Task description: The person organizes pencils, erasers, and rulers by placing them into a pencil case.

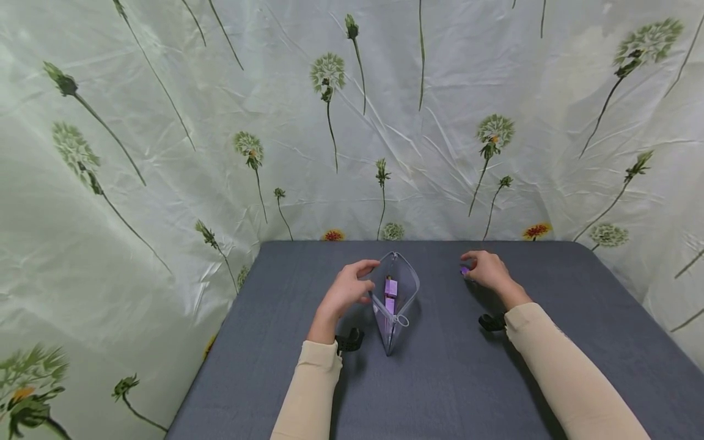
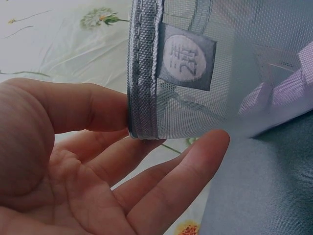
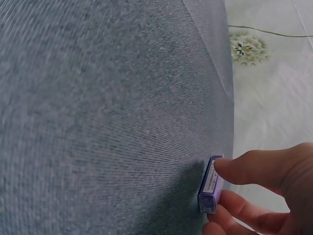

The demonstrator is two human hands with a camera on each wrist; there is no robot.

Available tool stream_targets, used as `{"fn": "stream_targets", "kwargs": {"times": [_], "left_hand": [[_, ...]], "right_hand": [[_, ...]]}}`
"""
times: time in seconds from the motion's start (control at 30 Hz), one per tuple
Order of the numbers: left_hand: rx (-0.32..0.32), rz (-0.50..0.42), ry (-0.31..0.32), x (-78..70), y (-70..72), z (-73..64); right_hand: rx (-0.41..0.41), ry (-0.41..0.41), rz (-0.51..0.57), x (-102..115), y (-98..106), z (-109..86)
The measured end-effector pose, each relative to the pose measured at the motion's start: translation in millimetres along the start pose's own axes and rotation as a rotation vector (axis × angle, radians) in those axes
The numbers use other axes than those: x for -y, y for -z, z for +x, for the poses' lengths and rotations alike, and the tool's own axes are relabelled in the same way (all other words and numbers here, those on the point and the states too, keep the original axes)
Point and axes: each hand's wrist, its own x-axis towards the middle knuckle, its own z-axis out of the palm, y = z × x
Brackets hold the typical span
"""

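A grey mesh zip pouch (image 1: pixel 409 287) stands unzipped on the dark table, its mouth facing up. Inside it lie small purple boxes (image 1: pixel 391 288). My left hand (image 1: pixel 343 293) is at the pouch's left rim, fingers spread and loosely bent. In the left wrist view the thumb meets the zipper band (image 2: pixel 144 73) beside a fabric label (image 2: pixel 188 56); the thumb's tip is hidden behind the band. Farther right, my right hand (image 1: pixel 489 272) pinches another small purple box (image 3: pixel 211 186) between thumb and fingers, at or just above the tabletop; contact with the table is unclear.
The table (image 1: pixel 264 366) has a dark grey cloth cover. Behind and beside it hangs a pale curtain (image 1: pixel 220 91) printed with dandelions. A ring-shaped zipper pull (image 1: pixel 403 320) hangs at the pouch's near end. Black straps (image 1: pixel 349 340) sit at both wrists.
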Motion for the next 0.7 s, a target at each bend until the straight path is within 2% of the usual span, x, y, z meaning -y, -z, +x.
{"fn": "stream_targets", "kwargs": {"times": [0.33, 0.7], "left_hand": [[0.009, 0.0, -0.006, 1.2, 0.0, 2.1], [0.003, 0.003, 0.006, 0.8, 0.1, 1.1]], "right_hand": [[0.022, 0.018, -0.039, -1.6, -5.1, -0.6], [-0.01, 0.061, -0.073, -0.5, -7.4, -2.6]]}}
